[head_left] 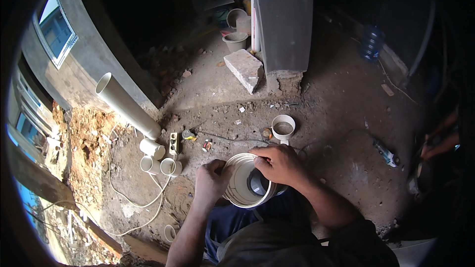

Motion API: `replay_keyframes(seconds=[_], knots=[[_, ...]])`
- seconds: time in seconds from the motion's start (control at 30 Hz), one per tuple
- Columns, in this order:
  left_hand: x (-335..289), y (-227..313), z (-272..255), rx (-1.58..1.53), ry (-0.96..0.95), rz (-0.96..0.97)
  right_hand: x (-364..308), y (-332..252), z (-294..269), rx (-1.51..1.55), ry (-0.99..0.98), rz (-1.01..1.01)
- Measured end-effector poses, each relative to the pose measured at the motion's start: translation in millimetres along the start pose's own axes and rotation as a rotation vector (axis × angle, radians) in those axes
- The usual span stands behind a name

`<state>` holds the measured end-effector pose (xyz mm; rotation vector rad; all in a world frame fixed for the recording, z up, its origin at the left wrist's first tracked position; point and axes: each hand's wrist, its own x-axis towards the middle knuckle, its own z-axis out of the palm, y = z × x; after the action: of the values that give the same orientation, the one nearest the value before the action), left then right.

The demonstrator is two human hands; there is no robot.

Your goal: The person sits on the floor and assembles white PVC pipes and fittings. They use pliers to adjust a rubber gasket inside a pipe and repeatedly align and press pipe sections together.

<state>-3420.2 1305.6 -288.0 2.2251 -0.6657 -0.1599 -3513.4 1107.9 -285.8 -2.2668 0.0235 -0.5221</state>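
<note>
Over my lap is a wide white plastic pipe fitting [236, 183] with a ridged rim, its round opening turned up toward me. My left hand [212, 180] grips its left edge, thumb on the rim. On the far right side of the rim my right hand [281, 164] is closed, fingers curled over the edge. A dark grey round part [256, 184] shows inside the opening; I cannot tell whether it is loose or fixed. Just beyond my right hand, a white pipe fitting [283, 127] with a side piece stands on the ground.
Left of me lie short white pipe pieces [152, 148], a power strip [173, 143] with a pale cable, and a tape measure [188, 134]. A long white pipe [129, 106] leans behind them. At right are an angle grinder [386, 153] and another person's hand [438, 149].
</note>
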Motion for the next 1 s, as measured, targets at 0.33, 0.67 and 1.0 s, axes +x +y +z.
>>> replay_keyframes(seconds=[0.33,0.67,1.0], knots=[[-4.0,-13.4,-4.2,-0.275,-0.193,-0.056,-0.9,4.2,-1.4,0.056,0.009,0.019],[-17.5,-42.5,-10.5,-1.045,-0.313,-0.264,-14.5,9.6,-6.7,0.099,0.114,-0.001],[-14.8,-23.8,-7.0,-0.300,-0.333,-0.011,-41.2,-19.7,10.7,0.086,0.093,0.018]])
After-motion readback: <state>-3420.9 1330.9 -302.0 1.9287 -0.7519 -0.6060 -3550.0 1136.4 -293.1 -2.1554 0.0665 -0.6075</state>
